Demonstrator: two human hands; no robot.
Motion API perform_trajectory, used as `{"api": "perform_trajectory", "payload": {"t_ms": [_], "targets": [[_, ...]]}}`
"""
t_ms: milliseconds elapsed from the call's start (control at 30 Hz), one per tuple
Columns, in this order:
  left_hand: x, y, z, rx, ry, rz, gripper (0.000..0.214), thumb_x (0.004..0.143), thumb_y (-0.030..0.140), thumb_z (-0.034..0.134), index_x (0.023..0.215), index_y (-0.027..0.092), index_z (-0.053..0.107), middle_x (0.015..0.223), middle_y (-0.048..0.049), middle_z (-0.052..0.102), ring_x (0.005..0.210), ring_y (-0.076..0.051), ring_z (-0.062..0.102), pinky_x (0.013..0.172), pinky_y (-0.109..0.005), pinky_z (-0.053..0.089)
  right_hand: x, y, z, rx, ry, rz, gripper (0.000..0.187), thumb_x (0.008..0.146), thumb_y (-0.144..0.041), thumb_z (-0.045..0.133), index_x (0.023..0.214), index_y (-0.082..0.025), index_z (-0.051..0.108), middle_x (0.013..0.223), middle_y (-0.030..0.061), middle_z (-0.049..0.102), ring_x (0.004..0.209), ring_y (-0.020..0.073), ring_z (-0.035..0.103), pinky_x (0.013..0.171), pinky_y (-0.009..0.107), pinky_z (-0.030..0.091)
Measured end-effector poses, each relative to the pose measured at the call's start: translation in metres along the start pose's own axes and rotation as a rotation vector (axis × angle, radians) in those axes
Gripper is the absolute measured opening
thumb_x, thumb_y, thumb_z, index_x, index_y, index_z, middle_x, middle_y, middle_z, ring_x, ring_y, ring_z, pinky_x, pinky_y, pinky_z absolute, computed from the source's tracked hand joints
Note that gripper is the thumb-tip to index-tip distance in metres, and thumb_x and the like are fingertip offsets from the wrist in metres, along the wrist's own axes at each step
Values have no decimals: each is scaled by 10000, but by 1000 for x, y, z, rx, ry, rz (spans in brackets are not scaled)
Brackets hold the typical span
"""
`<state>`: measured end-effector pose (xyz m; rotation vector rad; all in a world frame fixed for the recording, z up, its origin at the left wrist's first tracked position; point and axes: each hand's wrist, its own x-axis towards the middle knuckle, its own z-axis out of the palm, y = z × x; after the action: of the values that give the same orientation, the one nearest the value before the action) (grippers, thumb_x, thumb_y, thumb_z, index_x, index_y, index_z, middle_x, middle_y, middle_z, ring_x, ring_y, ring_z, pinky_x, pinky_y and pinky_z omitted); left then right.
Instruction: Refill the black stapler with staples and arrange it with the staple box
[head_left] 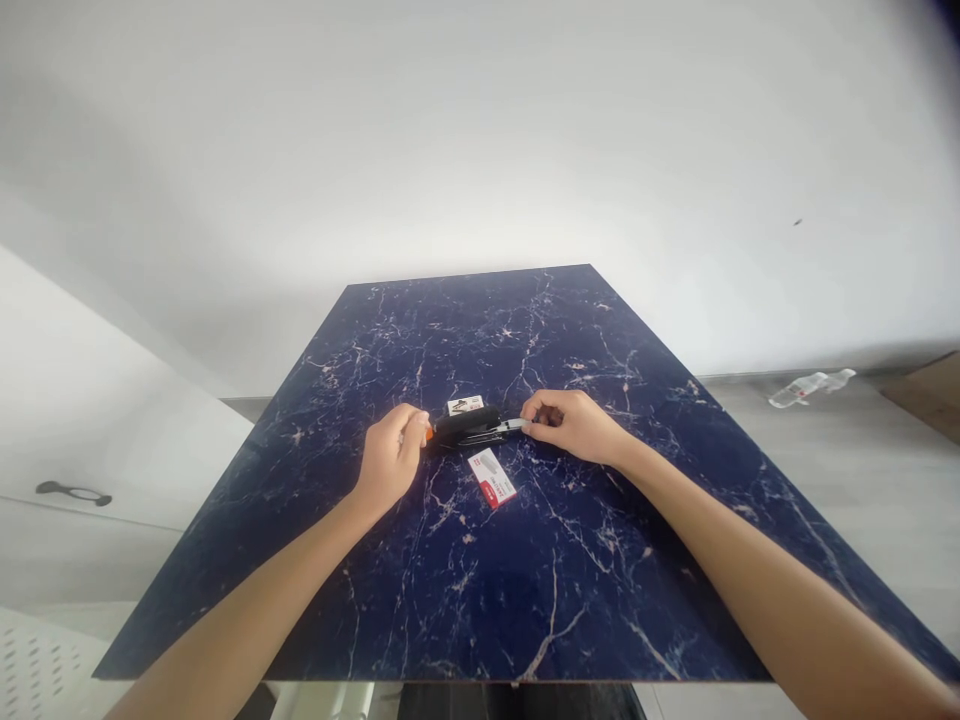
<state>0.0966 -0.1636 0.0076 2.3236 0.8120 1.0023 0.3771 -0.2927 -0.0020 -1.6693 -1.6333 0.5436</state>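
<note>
A black stapler point(466, 427) lies on its side across the middle of a dark blue marbled table point(525, 590). My left hand point(391, 460) pinches its left end, where an orange part shows. At the stapler's right end my right hand point(571, 424) grips the metal tip between thumb and fingers. A small white and red staple box point(491, 478) lies flat just in front of the stapler. Just behind the stapler lies a second small white box point(465, 405), partly hidden by it.
A white wall rises behind the table. On the grey floor at the right lies a plastic bottle point(810, 386). A white cabinet with a dark handle point(73, 492) stands at the left. A brown board edge point(930, 392) shows far right.
</note>
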Motion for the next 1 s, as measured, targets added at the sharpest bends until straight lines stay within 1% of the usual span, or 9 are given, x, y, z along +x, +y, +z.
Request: {"api": "perform_trajectory", "payload": {"t_ms": [100,267,467,567,700,867,933,1000], "targets": [[1,1,0,-9,-34,15,344,1021,278,445,704,194,548,653,10,597,598,-124,567,622,-258,409,0,0,0,-4,6,-6,173,886,-414,677,876,-241,684,794,-14,694,615,138,566,596,281,448],[1,1,-1,4,-49,23,354,1021,291,455,694,194,551,659,9,581,612,-131,549,627,-274,393,1,-3,-2,-24,-12,-62,150,902,-381,654,867,-241,694,930,12,730,714,159,636,674,306,501],[2,3,-3,30,-60,49,347,1015,281,465,692,193,557,675,1,573,646,-143,541,628,-285,386,0,-7,-2,-89,-18,-139,85,915,-292,645,874,-234,691,997,24,713,732,150,641,698,298,512],[3,4,-3,67,-54,82,328,1007,270,474,696,194,547,660,5,549,647,-148,523,627,-290,378,-1,-8,1,-128,-16,-177,64,924,-247,631,902,-236,690,1009,24,703,736,145,637,705,298,514],[4,5,-3,91,-61,122,325,1006,259,471,694,194,534,656,4,546,656,-153,512,631,-292,376,-1,-8,4,-157,-24,-194,70,928,-231,625,952,-232,691,1026,35,703,748,152,642,696,303,517],[4,5,-2,92,-68,120,325,1010,259,472,698,197,539,651,7,541,659,-154,504,627,-289,377,-1,-7,4,-202,-25,-205,80,940,-252,626,986,-234,689,1015,34,709,755,152,653,687,293,519],[3,5,-2,93,-70,121,326,1010,260,473,697,198,541,649,7,541,661,-156,505,632,-291,381,-2,-6,5,-243,-18,-223,116,941,-251,628,1035,-237,695,1017,39,715,763,160,661,690,302,526],[3,5,-2,94,-74,123,334,1011,262,470,689,200,536,648,5,545,668,-159,509,639,-294,385,-2,-5,6,-306,-4,-272,161,954,-239,610,1087,-233,701,1044,53,721,824,186,676,723,326,541]]}}
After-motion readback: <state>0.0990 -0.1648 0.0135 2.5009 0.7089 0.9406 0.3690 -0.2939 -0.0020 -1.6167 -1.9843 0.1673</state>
